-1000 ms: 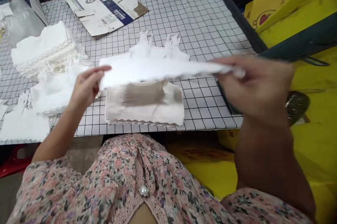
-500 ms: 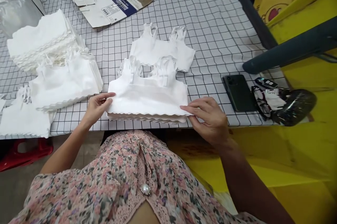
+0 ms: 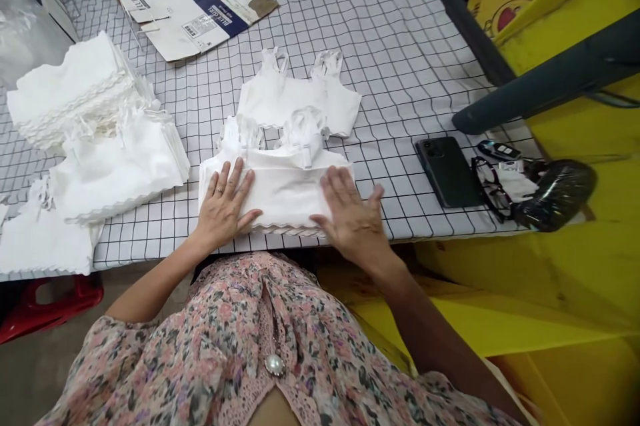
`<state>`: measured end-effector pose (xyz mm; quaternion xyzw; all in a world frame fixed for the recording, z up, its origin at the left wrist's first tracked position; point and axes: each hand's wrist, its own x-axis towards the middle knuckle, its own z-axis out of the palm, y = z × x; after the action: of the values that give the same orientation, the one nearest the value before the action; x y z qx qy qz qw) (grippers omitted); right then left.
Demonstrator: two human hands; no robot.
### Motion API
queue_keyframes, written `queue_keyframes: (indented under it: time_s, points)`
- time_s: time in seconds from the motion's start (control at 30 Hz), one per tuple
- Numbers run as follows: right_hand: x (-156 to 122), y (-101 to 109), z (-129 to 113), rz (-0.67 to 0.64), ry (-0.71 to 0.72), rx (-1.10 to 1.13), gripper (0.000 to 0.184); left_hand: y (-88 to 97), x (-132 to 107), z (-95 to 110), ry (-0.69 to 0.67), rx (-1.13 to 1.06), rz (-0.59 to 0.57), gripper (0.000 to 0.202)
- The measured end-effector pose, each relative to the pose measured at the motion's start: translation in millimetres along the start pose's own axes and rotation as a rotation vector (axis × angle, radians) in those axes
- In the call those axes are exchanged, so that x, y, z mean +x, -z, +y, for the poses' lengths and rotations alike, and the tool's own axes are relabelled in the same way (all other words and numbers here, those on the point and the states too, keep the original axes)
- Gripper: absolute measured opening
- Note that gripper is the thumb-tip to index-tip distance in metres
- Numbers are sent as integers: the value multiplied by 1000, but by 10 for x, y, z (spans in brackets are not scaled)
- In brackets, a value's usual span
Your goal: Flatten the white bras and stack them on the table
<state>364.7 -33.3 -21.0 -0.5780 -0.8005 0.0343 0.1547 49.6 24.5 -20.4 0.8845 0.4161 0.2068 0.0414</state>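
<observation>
White top point(image 3: 287, 189) lies at table's point(image 3: 395, 213) near edge, long axis left-right, straps point(image 3: 303, 129) far. Left hand point(image 3: 220, 213) flat on left end, right hand point(image 3: 355, 219), blurred, over right; neither nearer. Fingers spread, nothing gripped. Second top point(image 3: 300, 101) just beyond.

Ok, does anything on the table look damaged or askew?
The flattened white-and-blue cardboard carton at the back left looks damaged: brown patches break its printed face. The white fabric top under the left hand and right hand looks slightly rumpled below its straps.

The flattened carton point(image 3: 193, 5) bears the printed words "BLUE GIRL".
</observation>
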Motion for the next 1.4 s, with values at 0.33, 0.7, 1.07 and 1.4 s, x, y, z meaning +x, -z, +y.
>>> queue_keyframes:
  time_s: [0.33,0.7,1.07,1.4]
  points:
    - [27,45,68,175,19,208,50,70,-47,-33,5,-53,39,92]
    - [1202,61,989,436,-297,449,28,641,746,-362,395,-642,283,34]
    - [2311,-480,1639,117,-616,170,15,120,2380,-1255,739,-513,-55,19]
    - [2300,-615,1860,311,-569,292,8,-250,2714,-1401,843,-360,-182,27]
